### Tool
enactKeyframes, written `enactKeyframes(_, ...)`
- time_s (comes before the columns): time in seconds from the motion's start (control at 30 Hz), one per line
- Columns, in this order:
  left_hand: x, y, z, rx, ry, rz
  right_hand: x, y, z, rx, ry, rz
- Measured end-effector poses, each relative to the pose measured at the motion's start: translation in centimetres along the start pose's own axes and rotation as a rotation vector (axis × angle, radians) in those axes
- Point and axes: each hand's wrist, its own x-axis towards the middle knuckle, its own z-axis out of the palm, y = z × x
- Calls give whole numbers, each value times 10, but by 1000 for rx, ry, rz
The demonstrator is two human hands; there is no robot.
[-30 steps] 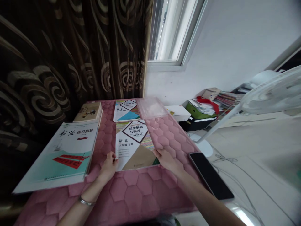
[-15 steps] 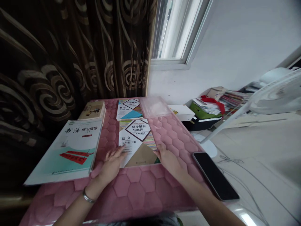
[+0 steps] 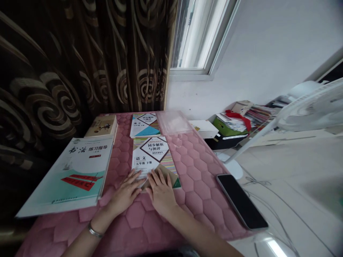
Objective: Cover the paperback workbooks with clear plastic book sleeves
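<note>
A workbook with a white and brown cover (image 3: 152,153) lies flat on the pink padded tabletop (image 3: 150,232). Spread over its lower left corner are the fingers of my left hand (image 3: 125,192), whose wrist wears a silver bracelet. My right hand (image 3: 162,194) rests palm down on the book's lower edge, fingers apart. The two hands are close together and neither grips anything. Just behind that book is a blue and white workbook (image 3: 145,125). To the left, a large green and white book (image 3: 72,171) lies in front of a stack of tan books (image 3: 102,125).
A clear plastic sheet (image 3: 175,123) covers the back right of the table. A black phone (image 3: 241,201) lies at the right edge. Beyond are a white box (image 3: 205,128), a white fan (image 3: 302,107) and cables on the floor. A dark patterned curtain (image 3: 107,57) hangs at the left.
My right hand has moved left from the book's right edge onto its lower part. My left hand has shifted slightly at the lower left corner. The camera view has shifted a little.
</note>
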Motion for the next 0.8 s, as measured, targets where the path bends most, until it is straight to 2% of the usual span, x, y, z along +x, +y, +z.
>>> enactKeyframes(0.1,-6,-4,-3,-9,52,-106,-10,33,-7,-23,9,21)
enactKeyframes(0.17,-3,-5,-4,-20,110,-211,-11,61,-15,-14,86,87)
enactKeyframes(0.27,20,-2,-6,-74,176,-382,6,96,-23,60,203,232)
enactKeyframes(0.33,40,2,-8,-145,166,-486,26,108,-27,145,184,314)
enactKeyframes(0.43,57,14,-5,-272,112,-568,50,112,-33,291,40,390)
enactKeyframes(0.5,54,21,2,-334,160,-561,52,110,-34,347,-8,403)
enactKeyframes(0.57,43,23,10,-375,276,-515,45,107,-33,379,34,359)
enactKeyframes(0.67,32,18,15,-418,407,-435,36,106,-29,376,168,271)
enactKeyframes(0.73,38,10,10,-418,447,-428,43,106,-29,321,213,277)
enactKeyframes(0.8,57,2,0,-380,446,-472,62,108,-32,234,192,303)
